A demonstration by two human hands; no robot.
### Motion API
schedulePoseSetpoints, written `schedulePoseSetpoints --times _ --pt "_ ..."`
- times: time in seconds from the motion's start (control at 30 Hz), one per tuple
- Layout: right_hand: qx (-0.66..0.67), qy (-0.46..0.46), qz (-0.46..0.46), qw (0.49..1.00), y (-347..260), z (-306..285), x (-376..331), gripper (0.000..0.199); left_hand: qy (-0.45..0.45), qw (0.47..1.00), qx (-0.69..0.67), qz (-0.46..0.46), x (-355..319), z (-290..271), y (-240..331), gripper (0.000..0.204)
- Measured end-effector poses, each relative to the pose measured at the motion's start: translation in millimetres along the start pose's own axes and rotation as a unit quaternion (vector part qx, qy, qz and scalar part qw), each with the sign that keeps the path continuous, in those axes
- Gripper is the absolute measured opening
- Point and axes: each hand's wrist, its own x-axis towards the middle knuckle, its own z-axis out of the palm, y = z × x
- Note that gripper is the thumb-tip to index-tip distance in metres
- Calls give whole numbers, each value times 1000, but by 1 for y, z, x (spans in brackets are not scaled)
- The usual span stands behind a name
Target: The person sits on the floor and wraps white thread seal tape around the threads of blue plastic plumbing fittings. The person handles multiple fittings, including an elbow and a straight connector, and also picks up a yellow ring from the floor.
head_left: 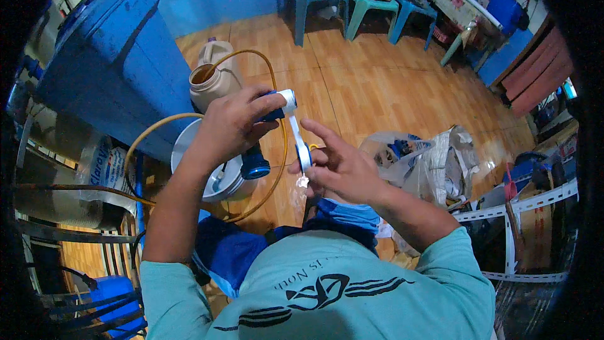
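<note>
My left hand (234,119) grips a blue pipe fitting (255,165), its fingers wrapped over the top. White thread seal tape (289,99) covers the fitting's end, which points right. From there a strip of the tape (295,127) runs down to a small blue-and-white tape spool (304,157). The spool is held between the fingers of my right hand (345,167), whose index finger stretches toward the strip. A crumpled white bit of tape (302,182) hangs below the spool. Part of the fitting is hidden behind my left fingers.
Below my left hand stands a white bucket (182,145), beside a beige jug (217,88) with a yellowish hose (272,66) looping out. A big blue container (113,69) rises at left. Plastic bags (434,164) lie at right near a white metal rack (535,204). Plastic chairs (314,1) line the far wall.
</note>
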Motion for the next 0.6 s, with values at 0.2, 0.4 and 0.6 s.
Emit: schedulePoseSetpoints --times 0.2,0.4,0.6 --pt "-132 -16 -194 972 -102 -38 104 43 -81 997 -8 14 -2 4 13 45" --pt "-140 109 -109 978 48 -39 60 34 -61 998 -11 -14 1 -7 8 43" --pt "-143 25 -121 982 -63 -40 88 45 -99 994 -37 -13 -4 -1 6 47"
